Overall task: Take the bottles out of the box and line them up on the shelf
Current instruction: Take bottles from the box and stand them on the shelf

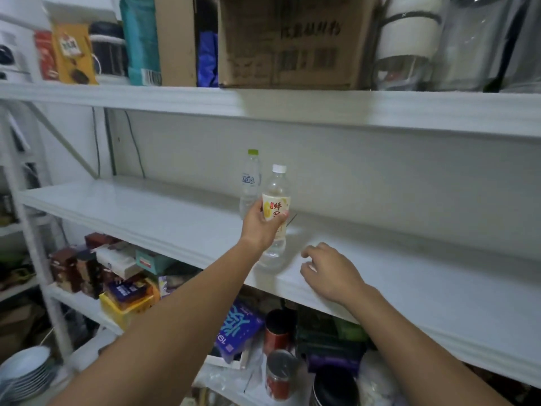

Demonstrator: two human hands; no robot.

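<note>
White plates [25,367] sit nearest you at the lower left, stacked; the count is too blurred to make out. Below your arms stand two red cylindrical cans [281,373], one of them with a silvery metal top. Beside them is one purple pack [238,326] with large white lettering.

Your right hand [330,272] hovers over the front edge of the white shelf [409,273], fingers loosely curled, holding nothing. Your left hand [259,227] grips one clear plastic bottle [276,206] round its middle, thumb on the near side and fingers wrapped over the label. That bottle is upright and ribbed with a white cap. Its yellow label carries red Chinese characters, and 蜂 is the only one legible. Its base is down at the shelf surface near the front edge, but whether it rests there you cannot tell.

Just behind it, on the same shelf, stands a second clear bottle [251,180]. It has a pale green cap, and its blue label writing is too blurred to read. That makes two bottles in all.

Farthest up, on the top shelf, sits one brown cardboard box [292,45] with faint dark print.
</note>
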